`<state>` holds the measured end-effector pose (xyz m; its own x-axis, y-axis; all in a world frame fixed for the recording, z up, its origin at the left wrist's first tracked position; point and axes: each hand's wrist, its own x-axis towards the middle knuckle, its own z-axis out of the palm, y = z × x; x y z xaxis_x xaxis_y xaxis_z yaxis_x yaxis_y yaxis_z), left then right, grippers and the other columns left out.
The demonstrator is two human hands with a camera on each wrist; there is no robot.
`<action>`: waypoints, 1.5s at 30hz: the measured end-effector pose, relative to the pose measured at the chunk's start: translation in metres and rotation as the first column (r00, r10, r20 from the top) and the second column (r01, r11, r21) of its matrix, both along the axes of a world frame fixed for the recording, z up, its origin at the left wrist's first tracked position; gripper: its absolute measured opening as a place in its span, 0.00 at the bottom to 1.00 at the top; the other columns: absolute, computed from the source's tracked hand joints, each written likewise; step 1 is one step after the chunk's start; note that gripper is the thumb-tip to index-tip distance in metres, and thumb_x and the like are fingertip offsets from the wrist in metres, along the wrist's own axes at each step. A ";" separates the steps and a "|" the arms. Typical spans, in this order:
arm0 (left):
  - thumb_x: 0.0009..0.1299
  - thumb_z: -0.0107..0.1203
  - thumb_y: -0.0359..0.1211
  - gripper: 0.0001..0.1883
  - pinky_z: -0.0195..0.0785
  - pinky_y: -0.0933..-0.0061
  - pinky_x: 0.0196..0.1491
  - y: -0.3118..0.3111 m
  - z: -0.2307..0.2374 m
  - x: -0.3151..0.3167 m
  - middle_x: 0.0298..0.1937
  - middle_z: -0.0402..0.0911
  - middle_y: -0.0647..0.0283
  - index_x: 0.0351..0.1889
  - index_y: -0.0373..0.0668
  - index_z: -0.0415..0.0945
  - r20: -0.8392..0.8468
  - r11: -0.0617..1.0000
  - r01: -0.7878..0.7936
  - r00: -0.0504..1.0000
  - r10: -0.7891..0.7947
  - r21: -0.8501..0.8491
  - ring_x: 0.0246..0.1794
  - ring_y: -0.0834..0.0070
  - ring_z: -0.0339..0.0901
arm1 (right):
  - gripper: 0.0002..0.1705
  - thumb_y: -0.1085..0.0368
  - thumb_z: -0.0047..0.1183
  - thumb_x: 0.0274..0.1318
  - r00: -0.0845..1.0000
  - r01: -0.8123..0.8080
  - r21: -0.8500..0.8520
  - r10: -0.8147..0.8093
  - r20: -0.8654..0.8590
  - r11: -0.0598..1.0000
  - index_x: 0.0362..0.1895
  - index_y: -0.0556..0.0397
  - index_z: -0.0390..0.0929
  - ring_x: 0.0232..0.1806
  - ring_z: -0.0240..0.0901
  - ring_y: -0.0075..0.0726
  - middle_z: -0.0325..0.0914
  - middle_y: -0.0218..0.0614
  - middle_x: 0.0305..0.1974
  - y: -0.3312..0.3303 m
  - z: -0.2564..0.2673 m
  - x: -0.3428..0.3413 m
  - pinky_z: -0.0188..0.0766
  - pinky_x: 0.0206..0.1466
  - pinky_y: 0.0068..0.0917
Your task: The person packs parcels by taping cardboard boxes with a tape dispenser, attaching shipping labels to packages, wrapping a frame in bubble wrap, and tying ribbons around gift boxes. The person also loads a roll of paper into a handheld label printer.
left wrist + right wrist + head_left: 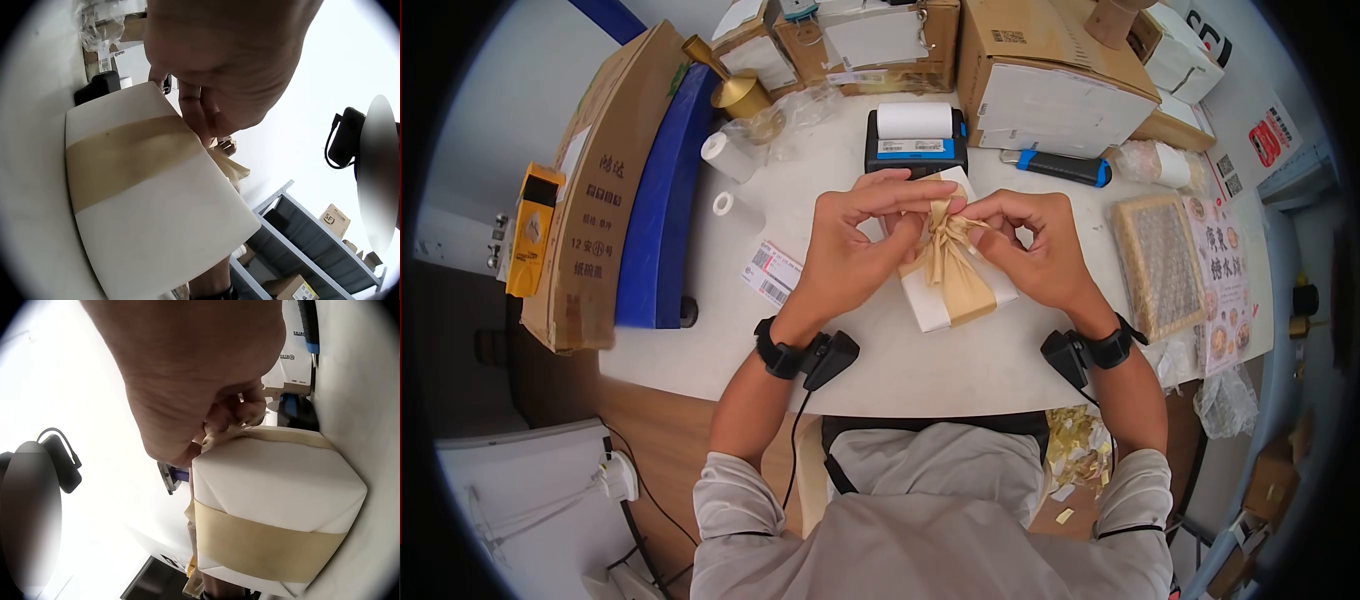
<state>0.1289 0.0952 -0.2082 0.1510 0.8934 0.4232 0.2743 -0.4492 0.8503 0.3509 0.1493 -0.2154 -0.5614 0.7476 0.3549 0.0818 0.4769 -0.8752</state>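
A white-wrapped box (928, 303) sits on the table, bound both ways by a wide gold ribbon (966, 290) that gathers into a knot on top. My left hand (862, 228) pinches the ribbon from the left, its index finger stretched over the knot. From the right, thumb and fingers of my right hand (1032, 240) grip a ribbon end beside the knot. The left wrist view shows the ribbon band (131, 153) running flat down one face, with the fingertips at the top edge. On the right wrist side, another band (269, 547) crosses the folded paper end.
Behind the box stands a label printer (915, 150), with a blue-and-black box cutter (1057, 167) to its right. Label rolls (730, 157) and a printed label (772, 272) lie left. A bubble-wrapped package (1158, 268) rests at right. Cardboard boxes (1060, 100) line the back.
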 end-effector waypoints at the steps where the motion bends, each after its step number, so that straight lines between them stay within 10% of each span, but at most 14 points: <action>1: 0.63 0.62 0.23 0.22 0.61 0.62 0.69 0.000 -0.001 0.000 0.37 0.90 0.65 0.57 0.43 0.83 -0.019 1.000 0.006 1.000 -0.006 0.024 0.20 0.86 0.72 | 0.12 0.69 0.63 0.55 1.000 -0.001 -0.003 0.001 -0.002 1.000 0.44 0.57 0.87 0.18 0.53 0.09 0.68 0.21 0.16 -0.001 0.002 -0.001 0.50 0.21 0.17; 10: 0.59 0.67 0.20 0.29 0.68 0.84 0.38 -0.007 0.012 0.007 0.40 0.90 0.63 0.61 0.38 0.79 -0.027 0.993 -0.108 0.994 0.107 -0.040 0.26 0.87 0.73 | 0.09 0.67 0.64 0.58 1.000 0.003 -0.146 -0.006 -0.021 0.989 0.41 0.59 0.87 0.20 0.53 0.06 0.72 0.17 0.19 -0.004 0.004 -0.003 0.47 0.22 0.14; 21: 0.59 0.66 0.19 0.22 0.69 0.77 0.50 -0.008 0.012 0.010 0.38 0.83 0.66 0.50 0.38 0.73 0.133 0.997 0.011 0.991 0.000 -0.082 0.38 0.82 0.78 | 0.09 0.65 0.63 0.62 0.998 -0.008 -0.255 -0.009 -0.062 0.967 0.41 0.58 0.85 0.20 0.53 0.05 0.69 0.15 0.18 -0.001 0.006 -0.005 0.47 0.23 0.14; 30: 0.62 0.65 0.21 0.15 0.66 0.73 0.56 0.003 0.011 -0.015 0.35 0.76 0.68 0.39 0.42 0.68 0.046 0.994 -0.067 0.996 0.071 -0.088 0.41 0.81 0.75 | 0.11 0.62 0.59 0.66 0.998 0.051 -0.035 -0.049 0.042 0.998 0.37 0.58 0.82 0.20 0.53 0.12 0.66 0.21 0.17 0.016 -0.002 0.005 0.51 0.23 0.19; 32: 0.62 0.67 0.24 0.17 0.57 0.60 0.71 0.005 0.009 -0.019 0.33 0.81 0.68 0.36 0.45 0.66 0.012 0.993 -0.073 0.997 0.074 -0.095 0.42 0.79 0.78 | 0.10 0.62 0.58 0.66 0.994 0.050 -0.078 -0.041 0.102 0.996 0.37 0.58 0.82 0.20 0.54 0.13 0.66 0.22 0.17 0.016 -0.003 0.004 0.51 0.23 0.19; 45: 0.66 0.65 0.31 0.14 0.65 0.77 0.47 0.015 -0.003 -0.015 0.40 0.82 0.68 0.46 0.39 0.76 0.133 0.963 -0.210 0.963 0.233 -0.167 0.38 0.83 0.74 | 0.11 0.59 0.53 0.71 0.996 0.090 -0.293 -0.092 0.008 0.952 0.45 0.55 0.77 0.22 0.60 0.15 0.65 0.21 0.18 0.021 -0.003 0.003 0.56 0.27 0.19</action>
